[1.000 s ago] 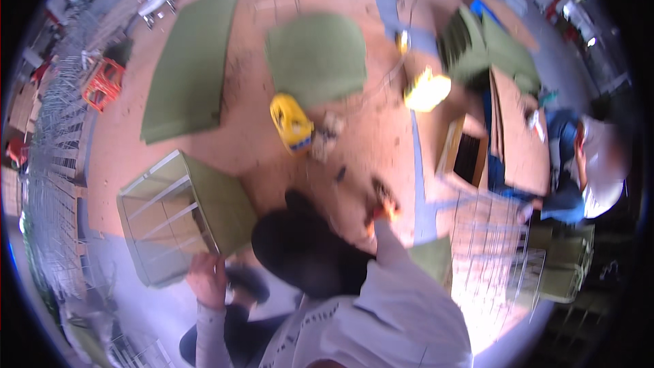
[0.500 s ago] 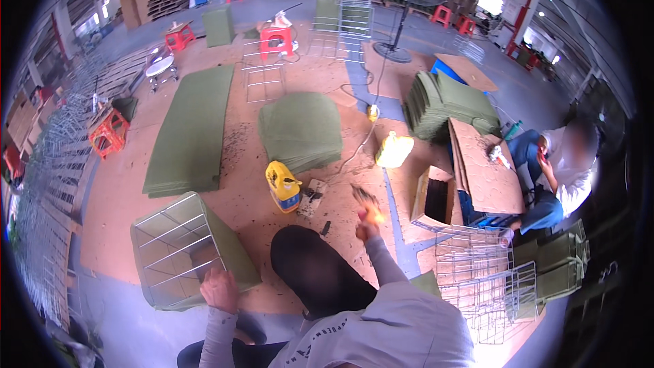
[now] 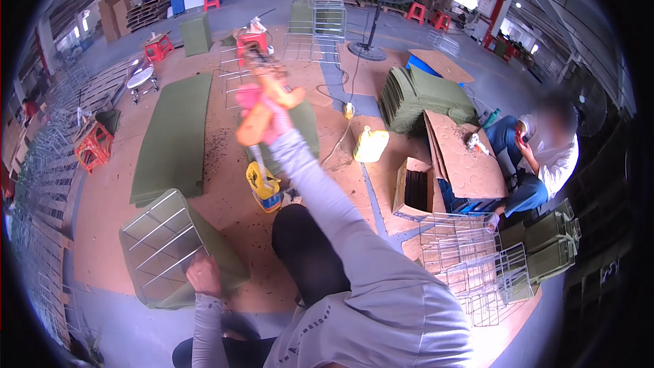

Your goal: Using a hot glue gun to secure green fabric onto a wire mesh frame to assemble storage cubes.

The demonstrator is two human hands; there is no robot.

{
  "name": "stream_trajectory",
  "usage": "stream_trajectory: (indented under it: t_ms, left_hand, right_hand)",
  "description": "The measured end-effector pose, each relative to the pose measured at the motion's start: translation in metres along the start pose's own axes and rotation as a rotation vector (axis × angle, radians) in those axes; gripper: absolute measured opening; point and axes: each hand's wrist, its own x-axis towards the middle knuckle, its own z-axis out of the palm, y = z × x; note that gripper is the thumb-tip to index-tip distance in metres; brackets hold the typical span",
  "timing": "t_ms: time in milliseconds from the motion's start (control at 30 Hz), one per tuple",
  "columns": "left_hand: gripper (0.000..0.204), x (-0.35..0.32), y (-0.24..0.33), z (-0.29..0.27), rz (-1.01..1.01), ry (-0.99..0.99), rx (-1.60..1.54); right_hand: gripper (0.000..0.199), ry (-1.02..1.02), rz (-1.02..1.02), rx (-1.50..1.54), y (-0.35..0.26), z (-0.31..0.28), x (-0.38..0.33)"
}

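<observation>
At the lower left, a green fabric box with a wire frame (image 3: 155, 251) lies tilted, its wire grid facing left. My left hand (image 3: 204, 275) is closed on the near edge of that frame, fingers partly hidden. My right hand (image 3: 274, 125) is raised far out in front, wrapped round an orange-and-black hand tool (image 3: 271, 92). Motion blurs the tool, so its exact kind cannot be made out. Below the raised hand stands a yellow and blue container (image 3: 263, 187). Partly covered by my right arm is a rounded stack of green sheets (image 3: 300, 133).
Long green panels (image 3: 170, 136) lie on cardboard to the left. On the right are a green sheet stack (image 3: 426, 99), a yellow jug (image 3: 371, 144), an open carton (image 3: 414, 187) and wire frames (image 3: 470, 266). A seated co-worker (image 3: 545, 143) is beside them.
My right hand has swung up, forward and to the left with the orange tool. My left hand stays on the box frame. The whole view has shifted slightly.
</observation>
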Motion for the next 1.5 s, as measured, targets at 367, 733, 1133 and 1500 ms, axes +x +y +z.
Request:
stream_trajectory:
  t_ms: [367,733,1133,1500]
  left_hand:
    - [0.010,-0.001,0.011,-0.021,0.015,-0.155,0.063]
    - [0.013,-0.029,-0.040,-0.067,-0.127,-0.135,0.079]
    - [0.017,-0.077,-0.096,-0.099,-0.427,-0.229,0.136]
    - [0.017,-0.081,-0.090,-0.101,-0.407,-0.270,0.188]
  right_hand:
    - [0.022,-0.070,0.581,-0.193,0.145,0.009,-0.042]
    - [0.025,-0.257,0.979,-0.385,0.140,0.016,-0.075]
    - [0.030,-0.582,1.301,-0.482,0.164,0.044,-0.112]
    - [0.032,-0.616,1.419,-0.509,0.191,0.065,-0.105]
